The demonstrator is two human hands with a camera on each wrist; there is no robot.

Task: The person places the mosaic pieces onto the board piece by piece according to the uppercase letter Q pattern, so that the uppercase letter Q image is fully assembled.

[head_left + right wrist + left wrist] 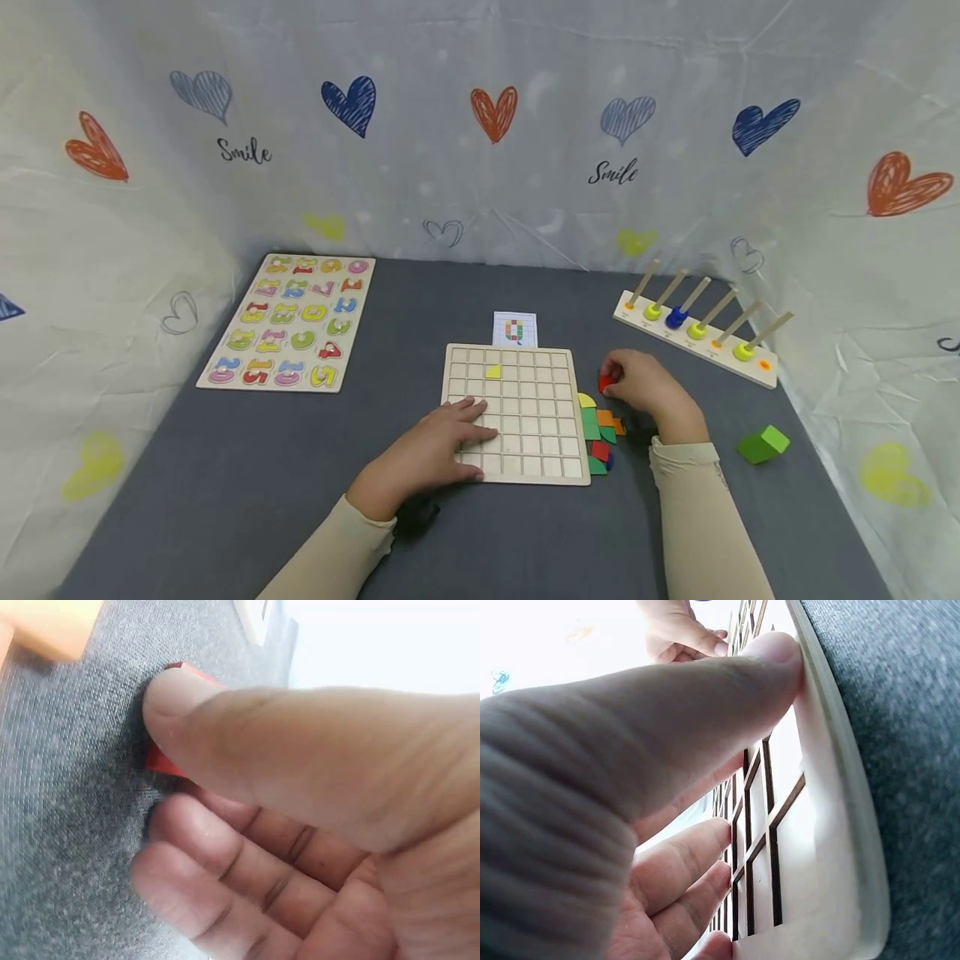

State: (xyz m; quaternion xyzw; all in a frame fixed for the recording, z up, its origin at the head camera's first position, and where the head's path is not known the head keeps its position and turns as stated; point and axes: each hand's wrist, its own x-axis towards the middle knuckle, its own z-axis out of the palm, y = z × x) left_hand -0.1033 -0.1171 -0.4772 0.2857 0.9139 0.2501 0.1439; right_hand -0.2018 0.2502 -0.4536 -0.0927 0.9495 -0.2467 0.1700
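Left hand (pixel 441 438) spread on board (pixel 534 416); right hand (pixel 649 383) pinched red piece (pixel 605 384) alongside.
Only head view showed drapes (pixel 420 179) behind tabletop (pixel 247 483).

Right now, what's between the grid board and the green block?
In the head view, going right from the grid board: loose coloured pieces, then the right sleeve, then grey cloth up to the green block.

Right hand (pixel 648 387) hiding most of a red block (pixel 161 761)

Its thumb is covering the block's middle in the right wrist view; beyond the fingertips, an orange piece (pixel 60 630) is appearing blurred and running past the top edge. The left hand (pixel 442 446) is masking squares of the board (pixel 525 417) beneath its fingers. Ahead of those fingers, a card (pixel 514 329) is showing a pattern too small to read.
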